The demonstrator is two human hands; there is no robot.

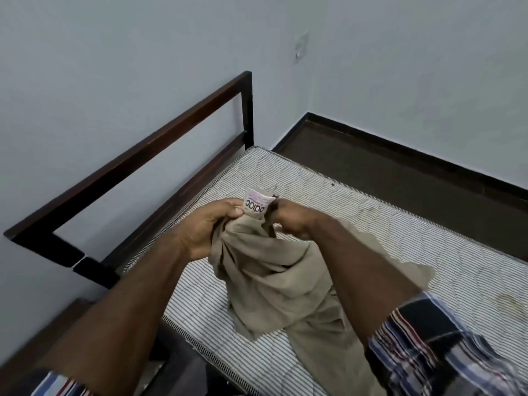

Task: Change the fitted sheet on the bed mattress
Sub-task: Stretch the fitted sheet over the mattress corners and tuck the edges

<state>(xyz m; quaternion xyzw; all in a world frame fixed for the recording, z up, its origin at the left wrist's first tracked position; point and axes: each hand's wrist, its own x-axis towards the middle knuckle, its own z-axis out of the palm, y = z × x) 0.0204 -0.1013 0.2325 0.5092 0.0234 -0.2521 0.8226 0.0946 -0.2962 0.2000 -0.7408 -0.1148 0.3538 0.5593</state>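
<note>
- I see a bare mattress (300,192) quilted in white with thin dark stripes, lying on a dark wooden bed frame (148,147) whose open rail headboard stands against a pale blue-grey wall (114,52).
- A crumpled beige fitted sheet (274,278) is bunched near the mattress's near edge, its top lifted into my hands while its lower folds rest on the striped surface and trail toward the near right.
- My left hand (208,227) grips the gathered top of the sheet, fingers curled round the cloth with the thumb pressed on it beside a white sewn-in label (258,205) with dark and pink print.
- My right hand (291,218) holds the cloth just on the other side of the label, fingers curled in and pinching the fabric; I cannot tell how each fingertip lies.
- Checked shirt sleeves (445,347) in blue, red and white cover my upper arms.
- Beyond the mattress's far edge is a dark brown floor (371,164) with a dark skirting board where a second pale wall meets it.
- A pale switch plate (301,42) sits high on the wall near the room's corner.
</note>
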